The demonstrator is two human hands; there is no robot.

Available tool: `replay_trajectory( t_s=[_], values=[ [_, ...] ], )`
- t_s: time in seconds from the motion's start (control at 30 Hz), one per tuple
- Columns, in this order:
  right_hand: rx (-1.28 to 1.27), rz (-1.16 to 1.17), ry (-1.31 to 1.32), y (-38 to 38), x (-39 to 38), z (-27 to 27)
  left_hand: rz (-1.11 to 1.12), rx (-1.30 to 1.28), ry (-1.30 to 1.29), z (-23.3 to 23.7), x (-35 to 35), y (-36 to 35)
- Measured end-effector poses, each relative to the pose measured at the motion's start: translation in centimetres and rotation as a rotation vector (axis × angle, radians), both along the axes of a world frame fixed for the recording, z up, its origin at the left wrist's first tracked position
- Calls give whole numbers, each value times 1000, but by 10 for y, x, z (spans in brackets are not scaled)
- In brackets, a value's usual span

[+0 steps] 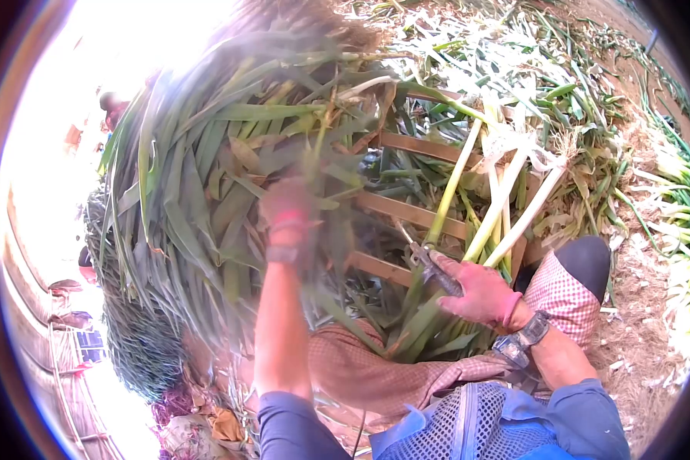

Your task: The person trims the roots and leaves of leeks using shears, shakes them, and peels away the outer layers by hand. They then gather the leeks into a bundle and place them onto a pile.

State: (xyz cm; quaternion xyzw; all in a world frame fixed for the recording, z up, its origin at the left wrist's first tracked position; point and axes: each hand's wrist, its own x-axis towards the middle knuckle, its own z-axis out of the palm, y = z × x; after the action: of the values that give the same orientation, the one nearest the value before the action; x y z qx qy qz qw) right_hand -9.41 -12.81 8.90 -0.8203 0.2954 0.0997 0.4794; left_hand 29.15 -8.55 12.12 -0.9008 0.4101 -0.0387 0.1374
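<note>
My left hand [290,205], in a pink glove and smeared by motion, is at the big heap of long green onions [199,169]. Whether its fingers grip any leaves cannot be made out. My right hand [483,293], also pink-gloved, is closed around an air blow gun [429,264] with a grey handle and thin metal nozzle. Beside that hand, several white-stemmed green onions [500,203] lean with their roots pointing away from me. Their green leaves [418,326] lie under the tool and across my lap.
Wooden slats [418,208] run beneath the onions. Stripped leaves [506,61] cover the ground at the back. On the right lies a row of white-stemmed onions [678,253]. Another bundle of greens [142,345] stands at the left, with a person [113,107] farther back.
</note>
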Motion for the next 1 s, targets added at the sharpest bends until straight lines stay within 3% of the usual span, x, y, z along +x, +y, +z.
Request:
replay_trajectory(
  t_s=[0.07, 0.13, 0.2, 0.33, 0.4, 0.47, 0.5, 0.57, 0.6, 0.67, 0.7, 0.73, 0.77, 0.83, 0.93, 1.0],
  values=[
    [15, -15, 4, -1, -2, 1, 89, -727, 859, -89, 3, 51],
    [48, -29, 11, -4, -2, 3, -149, 152, 410, -45, -68, 32],
    [34, -40, -38, -2, -6, -7, -210, 224, 597, -64, -109, 47],
    [70, -114, -81, -9, -14, -14, -280, 289, 659, -61, -126, 55],
    [62, -157, -117, -14, -19, -23, 20, 85, 1008, -35, -104, 46],
    [54, -196, -153, -16, -17, -25, 169, -510, 1201, 7, -87, 22],
    [50, -206, -154, -17, -16, -24, 17, -630, 1118, 20, -60, -1],
    [46, -219, -154, -16, -15, -27, -90, -1154, 1428, 69, -62, -37],
    [-8, -202, -237, -13, -16, -35, -63, -1231, 1434, 96, -69, -42],
    [-57, -189, -317, -11, -18, -40, -115, -1270, 1510, 97, -53, -46],
    [-17, -200, -285, -10, -18, -41, -74, -1245, 1264, 81, -48, -41],
    [25, -211, -254, -10, -18, -42, -57, -1155, 1194, 48, -36, -31],
    [31, -215, -254, -10, -17, -41, -98, -1117, 979, -5, -18, -13],
    [123, -208, -193, -11, -16, -37, 14, -495, 336, -58, -17, 41],
    [134, -166, -168, -7, -13, -42, 158, -478, 441, -83, -55, 93],
    [163, -134, -181, -1, -7, -44, 112, -420, 238, -104, -73, 111]
  ],
)
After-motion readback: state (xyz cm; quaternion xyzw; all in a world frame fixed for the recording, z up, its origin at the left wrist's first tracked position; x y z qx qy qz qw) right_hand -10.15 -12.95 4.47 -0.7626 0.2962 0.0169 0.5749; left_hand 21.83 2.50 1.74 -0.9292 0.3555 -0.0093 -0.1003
